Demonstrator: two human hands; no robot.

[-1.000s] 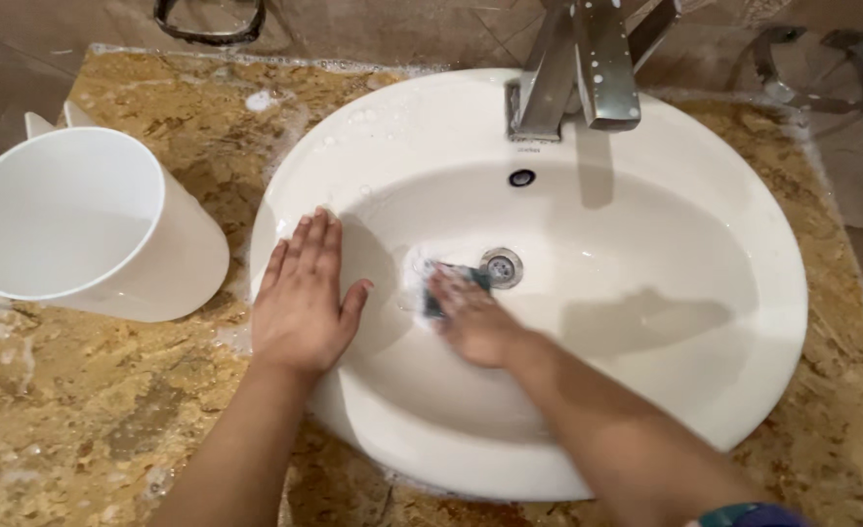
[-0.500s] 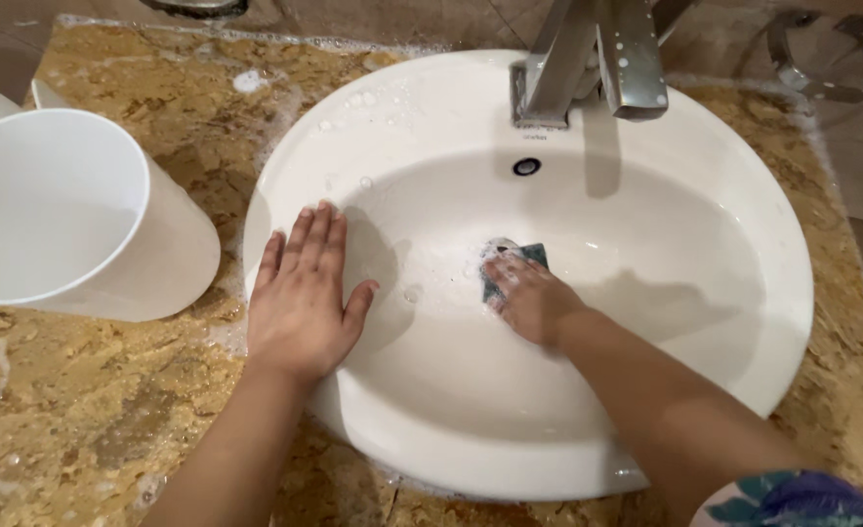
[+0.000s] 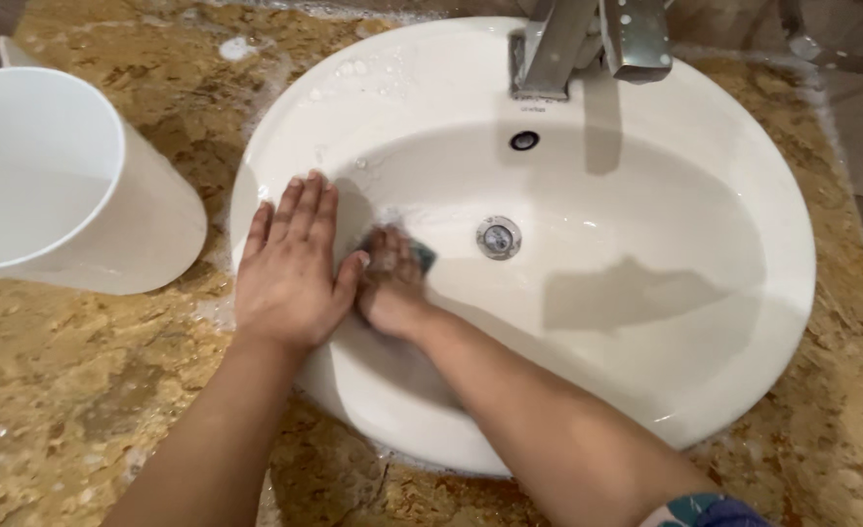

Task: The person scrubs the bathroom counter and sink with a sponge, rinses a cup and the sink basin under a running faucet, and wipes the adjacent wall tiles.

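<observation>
My left hand (image 3: pixel 290 263) lies flat, fingers spread, on the left rim of a white oval sink (image 3: pixel 744 176). My right hand (image 3: pixel 390 283) presses a dark green scrub sponge (image 3: pixel 422 256) against the soapy inner left wall of the basin, right beside my left thumb. Only a corner of the sponge shows past my fingers. The metal drain (image 3: pixel 499 237) sits just right of the sponge, and a small overflow hole (image 3: pixel 523 141) is higher up the back wall.
A chrome faucet (image 3: pixel 588 39) stands at the sink's back edge. A white plastic jug (image 3: pixel 61 185) lies tipped on the wet, sudsy brown stone counter (image 3: pixel 70 390) to the left. Foam patches dot the counter's back left.
My right hand slid the sponge from the drain leftward across the basin to the left wall, uncovering the drain. My left hand stayed on the rim. The view shifted slightly.
</observation>
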